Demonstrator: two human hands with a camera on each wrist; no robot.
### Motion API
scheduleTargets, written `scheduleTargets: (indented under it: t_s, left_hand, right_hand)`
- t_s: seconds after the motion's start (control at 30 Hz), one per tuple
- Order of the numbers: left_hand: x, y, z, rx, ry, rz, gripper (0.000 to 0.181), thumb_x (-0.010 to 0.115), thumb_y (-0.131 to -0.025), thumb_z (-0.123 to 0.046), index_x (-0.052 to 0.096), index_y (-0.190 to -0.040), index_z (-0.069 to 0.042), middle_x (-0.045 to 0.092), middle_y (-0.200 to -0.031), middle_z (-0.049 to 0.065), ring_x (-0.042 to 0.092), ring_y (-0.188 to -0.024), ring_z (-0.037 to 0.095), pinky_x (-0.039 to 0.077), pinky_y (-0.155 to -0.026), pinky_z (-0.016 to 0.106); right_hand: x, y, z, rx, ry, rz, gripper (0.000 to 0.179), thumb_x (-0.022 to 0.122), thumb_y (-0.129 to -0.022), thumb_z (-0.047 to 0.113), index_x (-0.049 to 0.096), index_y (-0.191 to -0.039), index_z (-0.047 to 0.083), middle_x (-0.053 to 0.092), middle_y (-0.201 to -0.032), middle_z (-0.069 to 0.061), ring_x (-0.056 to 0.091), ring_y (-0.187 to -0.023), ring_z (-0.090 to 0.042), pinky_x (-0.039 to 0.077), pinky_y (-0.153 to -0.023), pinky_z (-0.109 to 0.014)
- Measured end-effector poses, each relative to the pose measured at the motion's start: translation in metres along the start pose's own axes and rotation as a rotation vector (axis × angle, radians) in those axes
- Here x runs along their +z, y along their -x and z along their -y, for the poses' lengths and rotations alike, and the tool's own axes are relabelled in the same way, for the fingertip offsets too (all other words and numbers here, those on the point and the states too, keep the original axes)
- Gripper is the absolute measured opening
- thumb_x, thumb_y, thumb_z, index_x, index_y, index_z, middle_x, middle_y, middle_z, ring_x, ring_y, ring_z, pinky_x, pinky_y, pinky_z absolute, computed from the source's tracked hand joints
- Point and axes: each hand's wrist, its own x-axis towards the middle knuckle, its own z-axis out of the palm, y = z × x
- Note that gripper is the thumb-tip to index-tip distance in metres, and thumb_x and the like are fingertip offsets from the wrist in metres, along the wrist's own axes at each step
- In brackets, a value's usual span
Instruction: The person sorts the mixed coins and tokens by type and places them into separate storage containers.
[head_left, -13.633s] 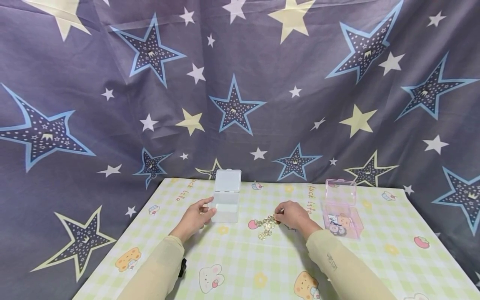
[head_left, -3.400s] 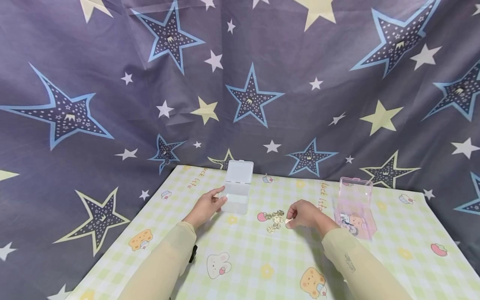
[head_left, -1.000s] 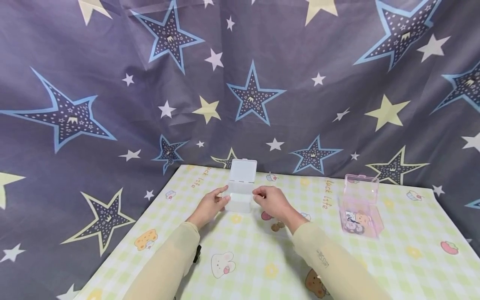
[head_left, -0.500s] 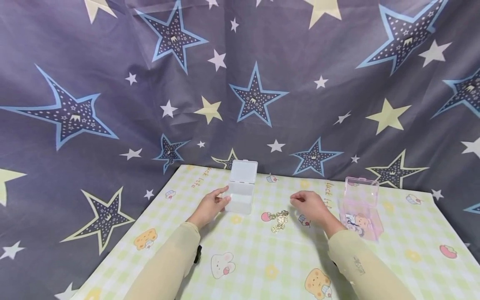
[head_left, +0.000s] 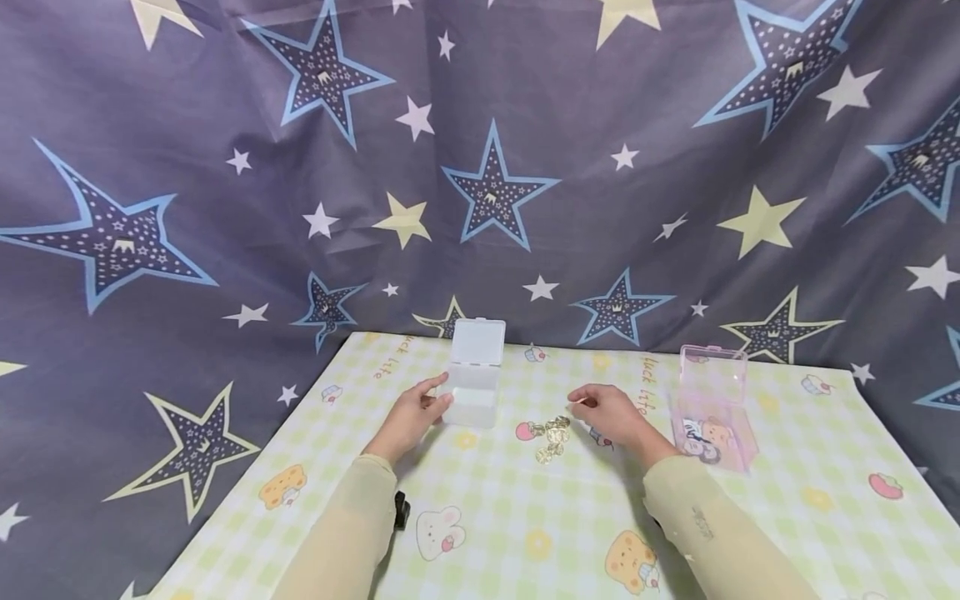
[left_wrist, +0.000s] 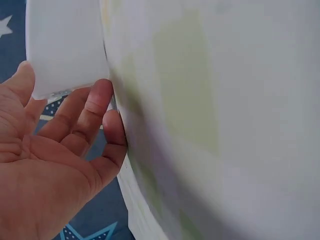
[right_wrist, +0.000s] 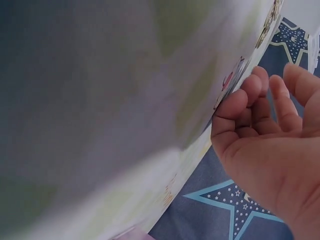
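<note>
A white lidded plastic box stands on the tablecloth with its lid raised. My left hand holds it at the left side, thumb toward the front and index finger farther back. In the left wrist view, the lower fingers curl beside the box close to the cloth. Right of the box lies a small cluster of gold-coloured coins. My right hand hovers just right of these coins, fingers loosely bent. In the right wrist view, nothing shows between its fingers.
Farther right stands a clear pink box with its lid up and a printed picture inside or behind its wall. A checked tablecloth with cartoon prints covers the table. A dark star-patterned curtain hangs behind the table's far edge.
The right hand pinched a coin, went left to the white box, then came back right and now sits nearer the coins, its fingers without that coin. The left hand stays at the box.
</note>
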Motion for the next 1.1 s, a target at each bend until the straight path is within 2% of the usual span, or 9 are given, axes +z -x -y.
scheduleTargets:
  t_s: [0.03,0.13,0.23,0.4,0.57,0.7,0.83,0.97,1.1]
  left_hand:
    - [-0.001,0.000,0.000,-0.004,0.004,-0.002,0.058,0.061,-0.110,-0.043,0.044,-0.164,-0.034,0.076,-0.113,0.006,0.070,-0.098,0.020,0.053,-0.082,0.038]
    - [-0.001,0.002,-0.002,-0.029,0.020,-0.014,0.057,0.062,-0.109,-0.043,0.045,-0.163,-0.036,0.076,-0.113,0.006,0.070,-0.100,0.021,0.052,-0.083,0.037]
    - [-0.001,0.003,-0.003,-0.028,0.021,-0.027,0.057,0.062,-0.110,-0.041,0.045,-0.164,-0.035,0.075,-0.111,0.007,0.071,-0.100,0.022,0.052,-0.083,0.036]
    - [0.000,0.002,-0.004,-0.007,0.009,-0.034,0.057,0.061,-0.110,-0.040,0.044,-0.164,-0.032,0.075,-0.107,0.007,0.071,-0.099,0.023,0.052,-0.079,0.035]
    - [0.001,0.003,-0.002,-0.017,-0.002,-0.028,0.057,0.060,-0.110,-0.041,0.043,-0.165,-0.033,0.076,-0.111,0.006,0.072,-0.100,0.021,0.053,-0.080,0.036]
    - [0.002,0.003,0.002,-0.014,0.005,-0.024,0.058,0.061,-0.110,-0.043,0.044,-0.164,-0.033,0.077,-0.113,0.005,0.073,-0.100,0.020,0.054,-0.084,0.037]
    - [0.003,0.002,0.002,0.004,0.012,-0.021,0.058,0.062,-0.110,-0.041,0.045,-0.164,-0.031,0.077,-0.106,0.006,0.073,-0.098,0.021,0.053,-0.081,0.036]
    - [0.003,0.001,0.001,0.003,0.013,-0.022,0.058,0.062,-0.110,-0.040,0.045,-0.164,-0.030,0.077,-0.102,0.007,0.072,-0.097,0.022,0.051,-0.078,0.034]
    - [0.003,0.000,-0.001,0.004,0.007,-0.018,0.058,0.062,-0.110,-0.042,0.044,-0.164,-0.031,0.077,-0.105,0.006,0.073,-0.098,0.021,0.052,-0.081,0.035]
  right_hand:
    - [0.001,-0.001,0.001,0.005,-0.008,0.023,0.032,0.065,-0.106,0.022,0.071,-0.133,0.006,0.075,-0.114,-0.013,0.055,-0.065,-0.014,0.049,-0.062,-0.031]
    - [0.003,-0.003,0.003,0.002,0.000,0.073,0.032,0.065,-0.107,0.020,0.070,-0.136,0.008,0.074,-0.116,-0.013,0.052,-0.063,-0.015,0.048,-0.057,-0.031]
    - [0.005,-0.005,0.004,-0.046,0.073,0.092,0.029,0.066,-0.106,0.017,0.072,-0.133,0.009,0.074,-0.117,-0.011,0.059,-0.077,-0.016,0.052,-0.068,-0.033]
    - [0.008,-0.005,0.010,-0.123,0.218,0.099,0.028,0.068,-0.103,0.011,0.075,-0.130,0.011,0.075,-0.119,-0.012,0.069,-0.105,-0.024,0.056,-0.096,-0.046]
    - [0.011,-0.004,0.014,-0.146,0.296,0.130,0.030,0.071,-0.099,0.008,0.079,-0.128,0.015,0.076,-0.122,-0.010,0.069,-0.114,-0.029,0.055,-0.104,-0.050]
    - [0.013,-0.003,0.014,-0.098,0.280,0.117,0.020,0.077,-0.096,0.009,0.082,-0.115,0.014,0.076,-0.110,-0.003,0.068,-0.106,-0.022,0.056,-0.101,-0.046]
    - [0.014,-0.003,0.011,-0.062,0.270,0.086,0.009,0.081,-0.094,0.010,0.076,-0.101,0.014,0.072,-0.099,0.001,0.062,-0.093,-0.013,0.053,-0.095,-0.041]
    - [0.014,-0.003,0.010,-0.054,0.264,0.059,0.012,0.083,-0.092,0.010,0.072,-0.094,0.013,0.068,-0.090,0.001,0.056,-0.084,-0.012,0.050,-0.085,-0.035]
    - [0.011,-0.003,0.008,-0.022,0.228,0.030,0.015,0.086,-0.090,0.011,0.071,-0.089,0.014,0.063,-0.082,0.001,0.053,-0.076,-0.013,0.045,-0.075,-0.031]
